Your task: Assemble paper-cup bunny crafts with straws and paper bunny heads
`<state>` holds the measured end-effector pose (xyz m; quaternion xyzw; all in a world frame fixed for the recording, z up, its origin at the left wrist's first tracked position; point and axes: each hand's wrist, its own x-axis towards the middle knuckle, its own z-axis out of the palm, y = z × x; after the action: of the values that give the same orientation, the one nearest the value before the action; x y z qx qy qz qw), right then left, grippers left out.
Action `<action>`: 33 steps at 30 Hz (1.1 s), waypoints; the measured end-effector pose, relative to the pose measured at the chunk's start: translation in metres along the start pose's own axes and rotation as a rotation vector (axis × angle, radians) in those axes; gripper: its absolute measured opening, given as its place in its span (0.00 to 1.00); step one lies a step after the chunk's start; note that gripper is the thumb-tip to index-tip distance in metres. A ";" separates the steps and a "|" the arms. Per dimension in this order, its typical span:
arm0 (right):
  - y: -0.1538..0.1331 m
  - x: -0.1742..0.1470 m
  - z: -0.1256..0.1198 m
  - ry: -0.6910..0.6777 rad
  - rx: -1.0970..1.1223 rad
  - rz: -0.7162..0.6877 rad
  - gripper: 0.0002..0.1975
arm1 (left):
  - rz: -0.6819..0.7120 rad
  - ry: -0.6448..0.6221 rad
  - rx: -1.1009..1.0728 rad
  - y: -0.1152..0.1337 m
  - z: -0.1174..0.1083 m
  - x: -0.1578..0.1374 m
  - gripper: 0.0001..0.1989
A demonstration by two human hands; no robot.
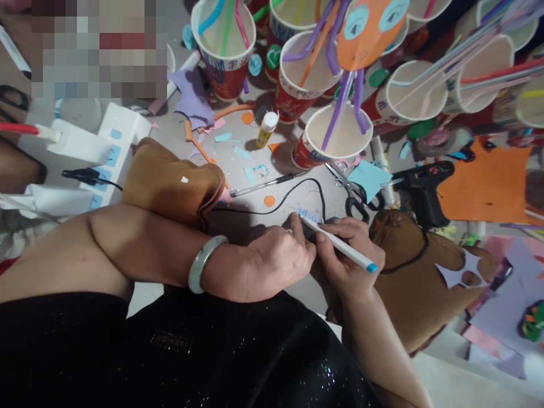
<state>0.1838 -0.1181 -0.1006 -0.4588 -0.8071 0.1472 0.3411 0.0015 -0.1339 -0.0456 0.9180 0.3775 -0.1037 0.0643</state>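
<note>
My right hand (351, 255) is closed around a white marker (346, 247) with a blue end. The marker slants down to the left, its tip near small blue marks on the grey tabletop (255, 218). Close beside it, my left hand (280, 255) has its fingers curled by the marker's tip; whatever they pinch, if anything, is hidden. A pale bracelet (205, 264) circles the left wrist. Just beyond the hands, a thin black cable (284, 198) curves over the table, near an orange paper disc (269, 201) and a pen (263, 186).
Several paper cups (225, 68) holding straws stand at the back, one topped by an orange paper face (369, 34). Scissors (357, 195) and a black glue gun (427, 190) lie right. Brown pouches (170, 178) flank the hands; a white power strip (121, 139) is left.
</note>
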 end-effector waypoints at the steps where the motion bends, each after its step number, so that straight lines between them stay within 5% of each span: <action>1: 0.000 0.000 0.000 0.003 -0.008 0.001 0.05 | -0.005 0.007 0.008 0.001 0.001 0.000 0.21; 19: 0.003 -0.003 0.000 0.051 -0.022 0.033 0.06 | -0.004 0.069 0.065 0.003 0.007 -0.001 0.22; 33: 0.004 -0.006 -0.002 0.076 -0.033 0.111 0.02 | 0.038 -0.026 0.024 -0.003 -0.005 -0.001 0.22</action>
<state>0.1895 -0.1207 -0.1040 -0.5137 -0.7692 0.1352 0.3551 -0.0008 -0.1312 -0.0405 0.9243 0.3577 -0.1190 0.0601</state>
